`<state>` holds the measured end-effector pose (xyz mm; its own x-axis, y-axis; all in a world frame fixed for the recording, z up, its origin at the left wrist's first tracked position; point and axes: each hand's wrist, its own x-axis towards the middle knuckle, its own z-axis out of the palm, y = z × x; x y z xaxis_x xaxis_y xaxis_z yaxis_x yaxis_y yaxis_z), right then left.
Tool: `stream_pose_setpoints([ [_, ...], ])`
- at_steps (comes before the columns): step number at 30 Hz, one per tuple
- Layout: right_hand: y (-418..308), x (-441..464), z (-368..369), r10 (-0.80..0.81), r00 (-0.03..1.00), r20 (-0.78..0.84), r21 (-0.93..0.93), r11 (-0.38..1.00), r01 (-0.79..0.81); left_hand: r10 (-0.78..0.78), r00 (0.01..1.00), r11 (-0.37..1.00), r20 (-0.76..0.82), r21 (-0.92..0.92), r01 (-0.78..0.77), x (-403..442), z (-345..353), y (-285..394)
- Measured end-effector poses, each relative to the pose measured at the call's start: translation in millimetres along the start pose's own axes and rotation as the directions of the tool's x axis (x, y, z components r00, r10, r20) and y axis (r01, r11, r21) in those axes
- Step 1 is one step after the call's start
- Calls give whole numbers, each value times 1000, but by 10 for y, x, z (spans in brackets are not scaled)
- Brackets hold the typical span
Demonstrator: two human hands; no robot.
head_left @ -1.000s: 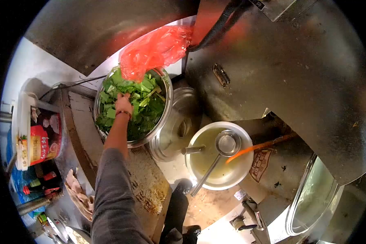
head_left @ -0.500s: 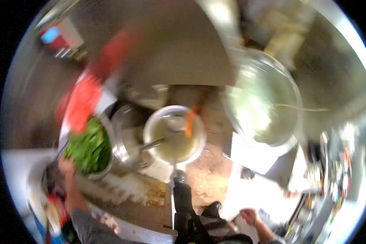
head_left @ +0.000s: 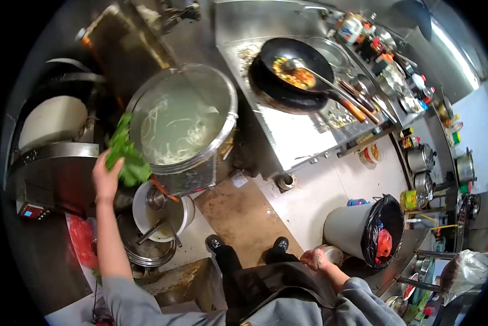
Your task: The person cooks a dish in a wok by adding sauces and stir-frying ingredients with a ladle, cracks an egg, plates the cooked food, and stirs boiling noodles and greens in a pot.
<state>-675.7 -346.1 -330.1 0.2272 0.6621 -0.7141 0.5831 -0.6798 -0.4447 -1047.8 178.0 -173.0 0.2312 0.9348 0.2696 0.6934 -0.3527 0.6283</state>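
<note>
My left hand [head_left: 108, 175] is closed around a bunch of leafy greens [head_left: 129, 157], held at the left rim of a large steel pot [head_left: 232, 117]. Pale noodles [head_left: 170, 141] lie in the pot's cloudy water. Just below the greens stands a white bucket [head_left: 187, 214] of liquid with a ladle [head_left: 156, 199] in it. Lower right, my right hand [head_left: 319, 261] is held low near my apron, its fingers curled together; whether anything is inside them is hidden. A round metal container [head_left: 332, 254] shows just behind it.
On the stove [head_left: 293, 144] sits a black wok [head_left: 321, 60] with chopped food and a ladle, its wooden handle pointing right. A bin [head_left: 347, 228] with a black liner stands on the floor at right. Bottles and pots line the right-hand shelves. A red plastic bag [head_left: 82, 239] lies at left.
The view has swung right, bringing the stove and wok into sight. My left hand has moved from the container of greens to the pot, carrying a bunch. My right hand stays low.
</note>
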Motion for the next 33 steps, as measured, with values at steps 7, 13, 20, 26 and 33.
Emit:
stream_pose_setpoints([
  [7, 1690, -856, -47, 178, 939, -295, 246, 963, -105, 162, 914, 954, 371, 177, -241, -121, 1913, 1129],
  [13, 2420, -1333, -67, 427, 858, -286, 414, 863, -292, 404, 816, 828, 412, 214, -518, 313, 3401, 1512],
  [20, 2217, -1432, 25, 549, 818, -171, 477, 773, -419, -357, 931, 932, -75, -93, 350, 692, 3235, 834],
  [26, 2210, -562, -416, 265, 949, -173, 445, 880, -164, -325, 944, 942, -59, -104, 318, -235, 2354, -456],
  [33, 1924, -58, -1778, 177, 929, -325, 906, 339, 253, -144, 440, 980, 886, 67, 186, -2461, 3818, 1335],
])
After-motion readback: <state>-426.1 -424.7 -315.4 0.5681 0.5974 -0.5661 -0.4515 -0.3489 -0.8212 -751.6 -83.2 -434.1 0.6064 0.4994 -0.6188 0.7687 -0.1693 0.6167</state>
